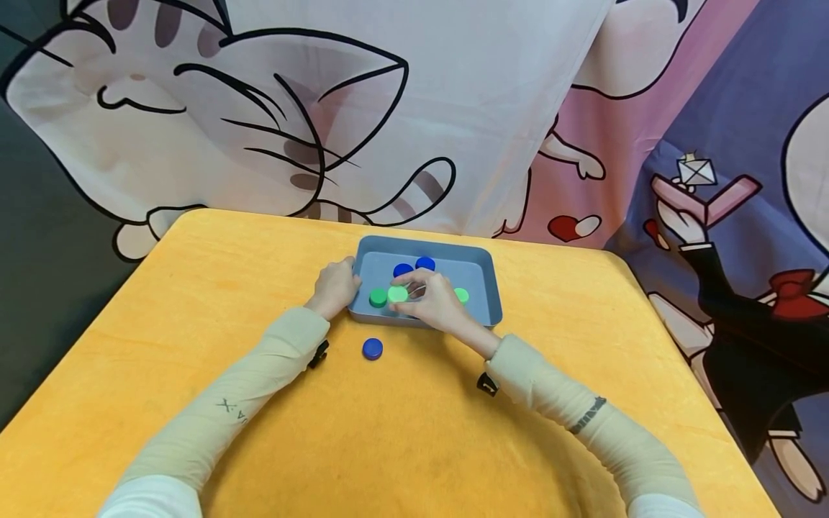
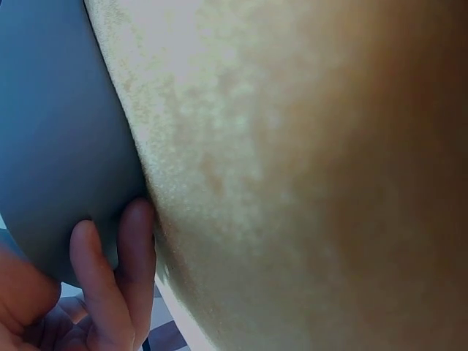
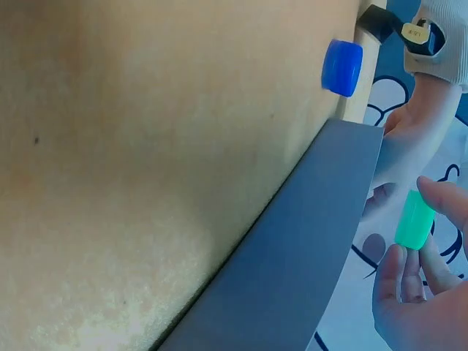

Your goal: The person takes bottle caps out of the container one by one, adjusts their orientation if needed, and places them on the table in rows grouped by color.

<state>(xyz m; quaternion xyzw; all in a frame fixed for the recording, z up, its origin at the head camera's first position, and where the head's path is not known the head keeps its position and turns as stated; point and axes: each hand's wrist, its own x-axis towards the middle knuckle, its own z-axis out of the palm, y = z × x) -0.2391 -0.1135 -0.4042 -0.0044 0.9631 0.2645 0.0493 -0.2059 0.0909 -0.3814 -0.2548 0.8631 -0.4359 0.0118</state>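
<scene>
A shallow blue-grey tray (image 1: pixel 430 246) lies near the table's far edge. At its left end my left hand (image 1: pixel 335 286) grips the wall; in the left wrist view two fingertips (image 2: pixel 134 219) press the outside. My right hand (image 1: pixel 430 296) is above the tray and pinches a light green bottle cap (image 3: pixel 414 219) between thumb and fingers. Left of that cap a darker green cap (image 1: pixel 378 298) rests in the tray. Two blue caps (image 1: pixel 424 264) sit behind the right hand, and another light green cap (image 1: pixel 461 295) lies to its right, partly hidden.
On the yellow table (image 1: pixel 363 432), in front of the tray, lies a single blue cap (image 1: pixel 372 349). A cloth with cartoon drawings (image 1: pixel 505 86) hangs behind the table and down its right side.
</scene>
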